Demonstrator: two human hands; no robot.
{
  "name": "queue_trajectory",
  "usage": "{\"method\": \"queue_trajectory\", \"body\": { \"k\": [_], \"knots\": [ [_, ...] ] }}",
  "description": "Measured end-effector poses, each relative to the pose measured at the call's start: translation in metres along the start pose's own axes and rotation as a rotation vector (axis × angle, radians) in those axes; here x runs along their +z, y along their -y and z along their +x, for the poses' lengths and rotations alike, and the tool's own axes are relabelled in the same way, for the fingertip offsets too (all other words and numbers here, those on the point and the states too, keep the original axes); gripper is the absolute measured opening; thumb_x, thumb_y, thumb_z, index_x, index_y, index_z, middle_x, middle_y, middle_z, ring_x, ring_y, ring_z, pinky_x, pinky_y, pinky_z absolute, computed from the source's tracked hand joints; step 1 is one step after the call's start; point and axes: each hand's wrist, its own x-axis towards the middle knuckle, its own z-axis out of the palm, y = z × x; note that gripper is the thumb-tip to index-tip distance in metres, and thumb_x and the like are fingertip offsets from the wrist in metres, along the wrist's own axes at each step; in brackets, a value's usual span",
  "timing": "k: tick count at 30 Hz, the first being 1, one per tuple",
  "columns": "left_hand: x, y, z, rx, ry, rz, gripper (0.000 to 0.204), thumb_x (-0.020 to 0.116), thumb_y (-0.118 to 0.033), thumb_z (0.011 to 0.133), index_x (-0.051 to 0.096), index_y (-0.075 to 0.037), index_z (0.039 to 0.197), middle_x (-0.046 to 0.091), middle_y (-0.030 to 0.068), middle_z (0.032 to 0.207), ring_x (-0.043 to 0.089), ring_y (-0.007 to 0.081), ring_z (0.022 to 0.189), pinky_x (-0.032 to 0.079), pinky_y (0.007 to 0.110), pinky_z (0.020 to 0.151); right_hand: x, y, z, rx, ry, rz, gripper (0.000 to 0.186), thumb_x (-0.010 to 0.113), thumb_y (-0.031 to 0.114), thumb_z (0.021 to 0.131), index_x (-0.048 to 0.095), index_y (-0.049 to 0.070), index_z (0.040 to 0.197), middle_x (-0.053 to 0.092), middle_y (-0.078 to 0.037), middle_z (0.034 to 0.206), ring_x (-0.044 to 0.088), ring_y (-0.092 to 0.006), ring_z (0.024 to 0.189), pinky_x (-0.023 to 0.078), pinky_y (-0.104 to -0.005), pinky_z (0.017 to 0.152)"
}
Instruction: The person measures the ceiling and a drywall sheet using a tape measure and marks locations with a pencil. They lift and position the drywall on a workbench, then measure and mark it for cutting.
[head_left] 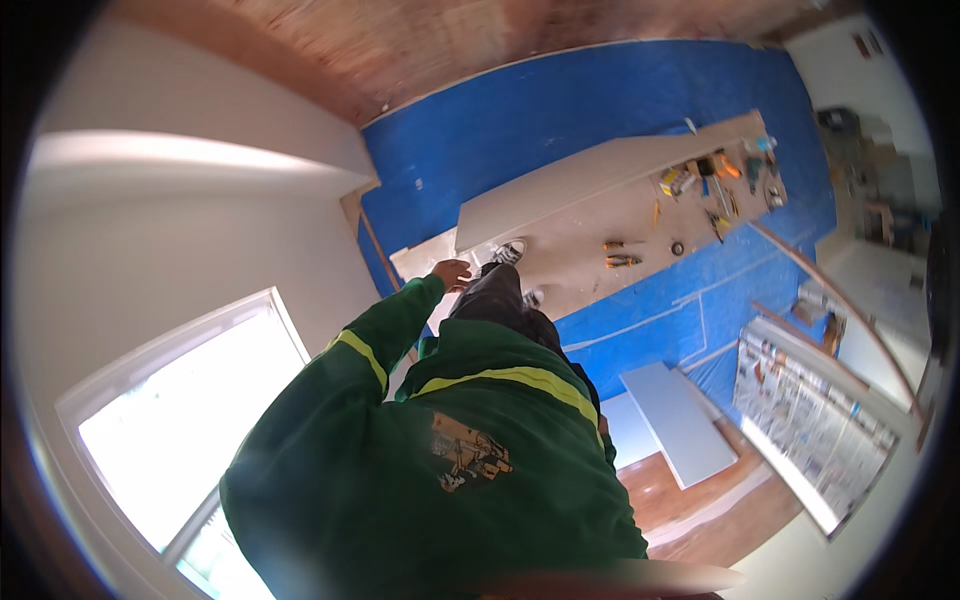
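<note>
Long, pale, plain-faced board (555,195) near left hand (452,274).

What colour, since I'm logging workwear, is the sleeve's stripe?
The stripe is bright yellow, showing best in the head view.

The left arm (395,328) is outstretched, the left hand (452,273) just left of the black-and-white sneaker (510,251) and slightly curled; its grip is unclear.

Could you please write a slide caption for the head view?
Left hand near a sneaker; hand tools lie on a tan sheet.
</note>
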Motion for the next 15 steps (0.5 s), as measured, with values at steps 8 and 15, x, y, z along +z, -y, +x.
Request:
{"method": "queue_trajectory", "body": {
  "k": [8,15],
  "knots": [
    [-0.056,0.266,-0.089,0.340,-0.221,0.192,0.035,0.052,-0.038,0.107,0.069,-0.011,0.122,0.070,0.0084,0.129,0.069,0.0247,0.103,0.055,0.040,0.089,-0.126,0.064,0.154,0.676,0.229,0.411,0.036,0.062,0.052,0.100,0.064,0.017,0.091,0.058,-0.002,0.073,0.058,-0.0239,0.063,0.047,-0.0518,0.058],
    [-0.022,0.394,-0.166,-0.067,-0.532,-0.249,0.038,0.066,-0.042,0.101,0.075,-0.008,0.116,0.072,0.0082,0.124,0.069,0.0254,0.107,0.055,0.040,0.093,-0.153,0.213,0.258,0.401,0.221,0.392,0.029,0.059,0.045,0.099,0.063,0.016,0.094,0.060,-0.004,0.079,0.061,-0.0234,0.068,0.053,-0.0465,0.059]
  ]
}}
